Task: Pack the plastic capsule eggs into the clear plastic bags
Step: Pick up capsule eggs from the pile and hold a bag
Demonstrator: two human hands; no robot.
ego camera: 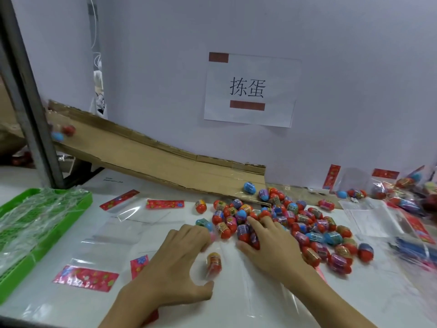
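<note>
eggs (pixel 293 223) at chute (pixel 151 157) foot: light, smooth, roll; pinch midsection | right hand (pixel 272 247) curled on several | left hand (pixel 179 256) spread, empty

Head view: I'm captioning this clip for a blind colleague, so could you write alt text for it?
Two bare hands work at a pile of colourful plastic capsule eggs on a white table: the right hand grips several eggs, the left hand rests with curled fingers by a loose egg. Empty clear bags lie left; a cardboard chute slopes down behind.
</note>
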